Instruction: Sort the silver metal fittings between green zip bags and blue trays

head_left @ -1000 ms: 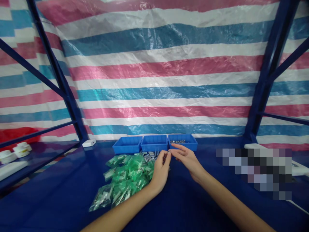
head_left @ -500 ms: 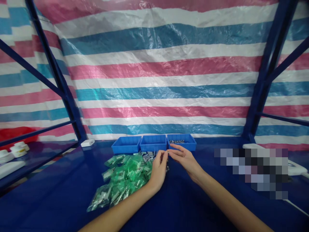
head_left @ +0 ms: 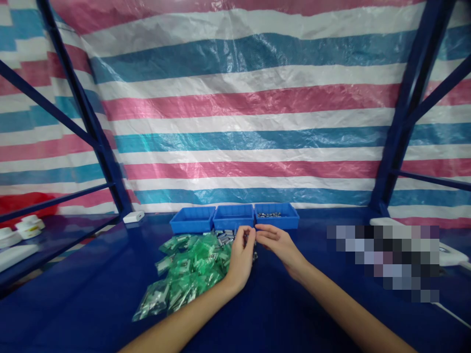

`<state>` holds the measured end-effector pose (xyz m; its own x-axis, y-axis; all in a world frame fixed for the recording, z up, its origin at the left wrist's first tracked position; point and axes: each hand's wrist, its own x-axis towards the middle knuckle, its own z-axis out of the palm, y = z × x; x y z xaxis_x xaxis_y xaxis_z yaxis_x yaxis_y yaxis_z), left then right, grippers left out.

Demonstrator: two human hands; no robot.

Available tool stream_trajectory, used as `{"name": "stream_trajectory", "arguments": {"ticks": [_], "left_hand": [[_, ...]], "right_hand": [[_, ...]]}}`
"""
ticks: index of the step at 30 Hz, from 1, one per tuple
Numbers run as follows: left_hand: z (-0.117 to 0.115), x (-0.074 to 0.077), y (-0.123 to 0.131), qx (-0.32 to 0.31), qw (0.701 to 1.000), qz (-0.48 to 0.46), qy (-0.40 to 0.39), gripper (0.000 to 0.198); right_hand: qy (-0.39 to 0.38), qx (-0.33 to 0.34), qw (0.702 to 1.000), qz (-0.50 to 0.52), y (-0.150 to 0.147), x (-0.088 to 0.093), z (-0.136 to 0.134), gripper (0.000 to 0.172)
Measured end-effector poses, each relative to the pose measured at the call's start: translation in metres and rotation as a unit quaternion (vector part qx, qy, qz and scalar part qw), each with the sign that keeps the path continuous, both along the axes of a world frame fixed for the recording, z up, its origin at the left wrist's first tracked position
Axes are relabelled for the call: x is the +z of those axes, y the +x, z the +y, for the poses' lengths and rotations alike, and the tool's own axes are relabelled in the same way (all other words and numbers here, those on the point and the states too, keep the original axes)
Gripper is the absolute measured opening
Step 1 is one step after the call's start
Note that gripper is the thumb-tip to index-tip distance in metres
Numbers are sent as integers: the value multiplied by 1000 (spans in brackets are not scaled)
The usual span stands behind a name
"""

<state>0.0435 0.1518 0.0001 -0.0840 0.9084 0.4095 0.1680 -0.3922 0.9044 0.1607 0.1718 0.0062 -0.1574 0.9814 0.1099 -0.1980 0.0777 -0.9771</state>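
My left hand [head_left: 243, 255] is closed, thumb and fingers pinched together, at the right edge of the pile of bags. Close against it, my right hand [head_left: 277, 245] has its fingertips meeting the left ones; its fingers are bent inward. Whatever sits between the fingertips is too small or hidden to name. Small metal pieces [head_left: 225, 237] lie loose just behind and beside the left hand. Left of it spreads a heap of green-tinted clear plastic bags [head_left: 200, 260] with metal parts inside.
Three blue bins [head_left: 193, 224] stand in a row behind the hands; the right bin [head_left: 294, 220] contains small metal parts. A white box [head_left: 133, 217] sits at the back left. White containers [head_left: 29, 228] are at far left. A pixelated area covers the right side, beside a white device [head_left: 451, 256].
My right hand's fingers have lowered and drawn closer together at the left fingertips. The left hand stays nearly in place, and the bags and bins have not moved.
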Motion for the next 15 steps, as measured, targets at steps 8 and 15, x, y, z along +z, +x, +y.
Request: {"name": "stream_trajectory", "arguments": {"ticks": [8, 15], "left_hand": [[-1, 2, 0, 2, 1000, -6, 11, 29], [1, 1, -1, 10, 999, 13, 33, 28]], "right_hand": [[-57, 34, 998, 16, -3, 6, -8, 41], [-75, 71, 992, 67, -4, 9, -8, 39]]}}
